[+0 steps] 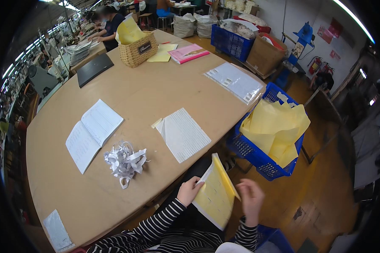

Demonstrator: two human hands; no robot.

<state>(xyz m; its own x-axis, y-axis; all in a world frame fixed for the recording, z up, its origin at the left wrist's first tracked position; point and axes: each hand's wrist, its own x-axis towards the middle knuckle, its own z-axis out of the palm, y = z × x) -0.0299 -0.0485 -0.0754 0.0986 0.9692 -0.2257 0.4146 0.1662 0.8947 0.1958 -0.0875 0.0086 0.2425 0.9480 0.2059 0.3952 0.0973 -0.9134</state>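
Over my lap is a yellow sheet (215, 192) with a pale border, small dark marks and a raised, folded strip along its right side. My left hand (189, 191) is closed on its left edge, thumb on top. Just beyond the strip, my right hand (251, 198) has its fingers curled in a pinch, slightly blurred; whether anything is between them is hidden. On the table to the left sits a tangled heap of white paper strips (124, 162). A printed white sheet (183, 135) lies beyond my hands.
An open notebook (93, 133), a black folder (94, 69), a wicker basket (133, 57) and plastic-covered papers (234, 80) rest on the brown table (152, 95). At its right edge stands a blue crate (253, 156) of yellow sheets (276, 126). Another blue crate (276, 240) is beside me.
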